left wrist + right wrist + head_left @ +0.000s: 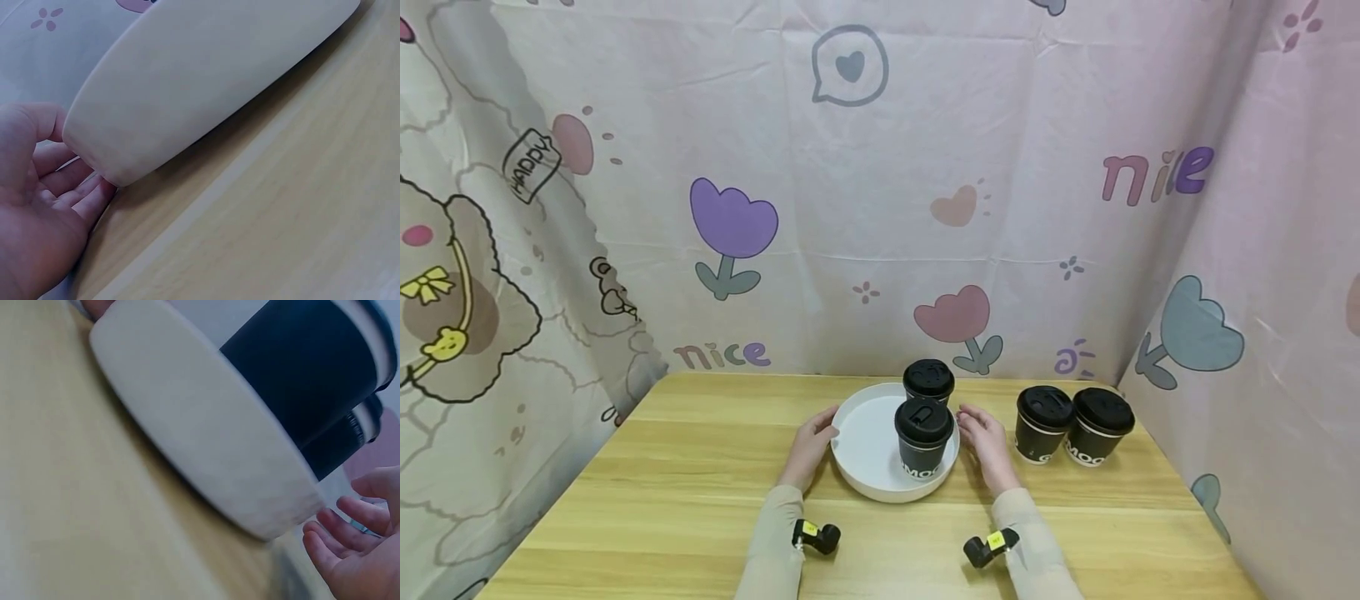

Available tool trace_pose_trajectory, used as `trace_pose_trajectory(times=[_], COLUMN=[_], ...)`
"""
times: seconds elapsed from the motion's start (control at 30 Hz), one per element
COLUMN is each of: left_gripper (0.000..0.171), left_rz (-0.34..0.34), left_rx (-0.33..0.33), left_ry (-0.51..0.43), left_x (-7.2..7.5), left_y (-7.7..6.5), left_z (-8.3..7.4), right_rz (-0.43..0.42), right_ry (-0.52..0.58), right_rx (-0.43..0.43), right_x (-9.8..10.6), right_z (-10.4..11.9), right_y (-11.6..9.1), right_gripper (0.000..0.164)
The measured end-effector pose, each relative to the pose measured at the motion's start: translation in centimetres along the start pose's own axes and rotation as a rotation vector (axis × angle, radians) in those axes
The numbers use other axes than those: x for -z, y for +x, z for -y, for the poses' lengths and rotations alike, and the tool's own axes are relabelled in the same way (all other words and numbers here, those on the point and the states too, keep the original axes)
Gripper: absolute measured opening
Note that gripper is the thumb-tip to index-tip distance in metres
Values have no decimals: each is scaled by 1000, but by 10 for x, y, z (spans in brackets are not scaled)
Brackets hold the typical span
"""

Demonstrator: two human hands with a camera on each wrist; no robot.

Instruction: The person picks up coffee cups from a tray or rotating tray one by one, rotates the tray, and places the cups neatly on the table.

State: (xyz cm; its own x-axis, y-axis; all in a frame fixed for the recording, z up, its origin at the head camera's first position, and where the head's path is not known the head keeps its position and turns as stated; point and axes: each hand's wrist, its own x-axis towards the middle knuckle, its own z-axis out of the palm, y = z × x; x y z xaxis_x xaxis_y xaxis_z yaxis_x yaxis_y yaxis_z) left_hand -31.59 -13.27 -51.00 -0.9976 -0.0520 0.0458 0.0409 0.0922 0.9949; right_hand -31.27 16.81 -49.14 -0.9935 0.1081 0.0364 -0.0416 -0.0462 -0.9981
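A round white tray (865, 450) with a low wall lies on the wooden table. Two black lidded paper coffee cups stand on its right part, a front cup (921, 442) and a rear cup (929, 379) partly hidden behind it. My left hand (808, 446) grips the tray's left side; in the left wrist view, the thumb is at the rim and the fingers (94, 197) reach under the lower edge. Beside the tray's right side is my right hand (988, 446), its fingers (337, 534) loosely bent close to the wall. Whether they touch it, I cannot tell.
Two more black lidded cups, a left one (1041, 425) and a right one (1099, 427), stand side by side on the table (700, 500), right of my right hand. A patterned curtain (850, 183) hangs behind the table and along both sides.
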Motion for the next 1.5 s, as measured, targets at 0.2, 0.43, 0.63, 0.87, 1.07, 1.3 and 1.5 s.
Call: trace_pose_trajectory(times=[0.2, 0.43, 0.63, 0.87, 1.07, 1.3, 1.5], left_gripper=[52, 52, 52, 52, 52, 51, 51], left_rz=[0, -1, 1, -4, 4, 14, -6], left_rx=[7, 8, 15, 13, 21, 15, 9], left_ry=[1, 0, -6, -8, -5, 10, -4], left_x=[0, 1, 0, 0, 0, 0, 0], left_y=[0, -1, 2, 2, -2, -13, -2], left_z=[-1, -1, 1, 0, -5, -22, -4], right_rz=[5, -31, -23, 133, 212, 278, 290], right_ry=[9, -31, -169, -444, -658, -751, -808], right_rx=[63, 182, 341, 608, 671, 647, 639], right_x=[3, -2, -14, -26, -33, -38, -40], right_z=[24, 60, 84, 88, 79, 72, 67], right_y=[-2, -16, -33, -45, -47, -46, -45], right_gripper=[43, 41, 38, 42, 54, 68, 73])
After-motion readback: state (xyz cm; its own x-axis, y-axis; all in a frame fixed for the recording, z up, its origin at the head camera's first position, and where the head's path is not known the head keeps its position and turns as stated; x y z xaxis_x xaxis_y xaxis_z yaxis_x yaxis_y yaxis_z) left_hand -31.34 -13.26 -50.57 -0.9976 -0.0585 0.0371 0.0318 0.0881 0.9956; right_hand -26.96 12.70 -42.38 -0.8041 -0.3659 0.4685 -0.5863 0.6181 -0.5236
